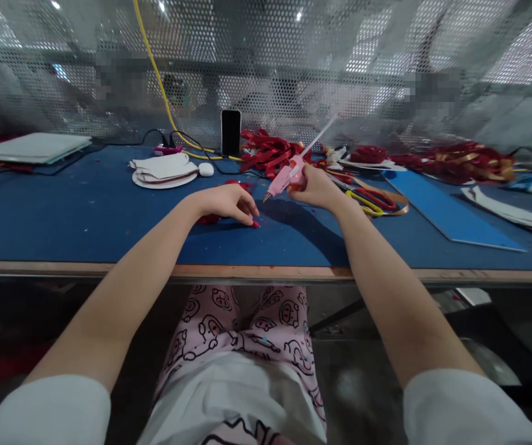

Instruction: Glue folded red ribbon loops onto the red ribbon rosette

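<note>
My right hand [313,187] is wrapped round the handle of a pink hot glue gun [283,176]. A pale glue stick [319,135] juts up from its back end, and its metal nozzle points down and left. Close to that tip, my left hand [231,202] pinches a small red piece of ribbon [255,224] just above the blue table top. More red ribbon [209,219] lies under and behind my left hand, mostly covered by it.
A phone [231,132] stands upright at the back. Red ribbon heaps [273,154] lie along the perforated metal screen [266,68]. Scissors [372,201] with yellow and red handles rest beyond my right wrist, near a blue board [451,210]. White stacked pieces [166,170] lie left.
</note>
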{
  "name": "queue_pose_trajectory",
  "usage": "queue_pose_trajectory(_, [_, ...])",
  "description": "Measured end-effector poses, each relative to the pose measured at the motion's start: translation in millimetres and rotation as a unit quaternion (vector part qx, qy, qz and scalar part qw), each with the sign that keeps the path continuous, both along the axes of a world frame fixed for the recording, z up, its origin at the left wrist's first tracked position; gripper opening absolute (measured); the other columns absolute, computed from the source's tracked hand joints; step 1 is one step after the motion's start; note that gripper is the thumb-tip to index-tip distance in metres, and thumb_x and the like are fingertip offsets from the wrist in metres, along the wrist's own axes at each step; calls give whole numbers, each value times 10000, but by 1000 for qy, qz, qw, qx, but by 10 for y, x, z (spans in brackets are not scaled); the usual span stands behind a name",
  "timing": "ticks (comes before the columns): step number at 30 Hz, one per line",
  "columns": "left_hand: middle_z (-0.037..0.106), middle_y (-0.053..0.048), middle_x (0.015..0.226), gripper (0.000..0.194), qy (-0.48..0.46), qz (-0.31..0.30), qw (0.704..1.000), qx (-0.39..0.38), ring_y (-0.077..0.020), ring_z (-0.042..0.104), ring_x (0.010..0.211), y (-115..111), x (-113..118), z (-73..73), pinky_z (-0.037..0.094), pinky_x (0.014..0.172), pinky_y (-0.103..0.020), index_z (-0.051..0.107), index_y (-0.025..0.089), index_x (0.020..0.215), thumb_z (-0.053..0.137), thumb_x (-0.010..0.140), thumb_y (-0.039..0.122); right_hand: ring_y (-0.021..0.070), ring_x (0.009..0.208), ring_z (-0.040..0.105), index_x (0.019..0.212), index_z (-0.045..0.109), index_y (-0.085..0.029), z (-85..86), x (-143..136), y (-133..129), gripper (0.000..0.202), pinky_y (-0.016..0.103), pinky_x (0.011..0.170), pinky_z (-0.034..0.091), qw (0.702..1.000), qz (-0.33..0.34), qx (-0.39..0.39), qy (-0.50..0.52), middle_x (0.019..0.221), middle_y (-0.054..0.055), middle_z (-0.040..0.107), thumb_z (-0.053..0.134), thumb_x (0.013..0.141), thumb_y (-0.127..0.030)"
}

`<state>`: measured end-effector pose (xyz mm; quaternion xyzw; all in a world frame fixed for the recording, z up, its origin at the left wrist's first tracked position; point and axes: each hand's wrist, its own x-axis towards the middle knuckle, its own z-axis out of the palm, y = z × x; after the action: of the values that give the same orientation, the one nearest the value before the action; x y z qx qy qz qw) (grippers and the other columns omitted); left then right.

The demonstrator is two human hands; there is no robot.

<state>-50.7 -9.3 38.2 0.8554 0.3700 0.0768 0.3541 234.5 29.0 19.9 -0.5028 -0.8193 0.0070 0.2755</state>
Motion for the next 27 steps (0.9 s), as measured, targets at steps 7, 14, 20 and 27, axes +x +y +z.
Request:
queue_pose_trajectory(7, [799, -74, 1019, 380, 5, 13, 999, 29, -214, 720, 948, 42, -16, -24, 511, 891, -303, 789, 191, 1104, 772, 762, 355, 302, 864, 637, 1182, 606, -151, -6, -2, 25, 551, 446, 779, 543, 1000, -20, -2, 7, 948, 112, 666, 769, 717, -397])
queue_pose_trajectory(14, [783, -100, 1086, 291, -13, 147, 973, 180, -240, 695, 1008, 136, -20, -105, 490, 969, -344, 813, 158, 1061, 664, 828, 250, 368, 1006, 644, 1324, 518, -131, -38, 32, 103, 635, 505, 846, 531, 992, -110, 52, 34, 1078, 186, 660, 691, 803, -449])
queue_pose_trajectory(20, [780, -114, 1007, 255, -28, 267, 934, 236, -266, 686, 999, 310, -89, -206, 498, 994, -391, 830, 166, 1019, 698, 819, 254, 401, 1044, 639, 1266, 537, -121, -40, 9, 90, 608, 519, 846, 519, 989, -140, 49, 11, 1069, 204, 660, 712, 785, -448])
queue_pose_trajectory(27, [785, -103, 903, 212, -65, 263, 937, 220, -250, 712, 905, 320, -105, -237, 529, 947, -388, 841, 168, 962, 732, 799, 251, 385, 1033, 644, 1264, 557, -133, -53, -3, 86, 612, 485, 825, 519, 990, -130, 49, -7, 1082, 192, 683, 714, 773, -464])
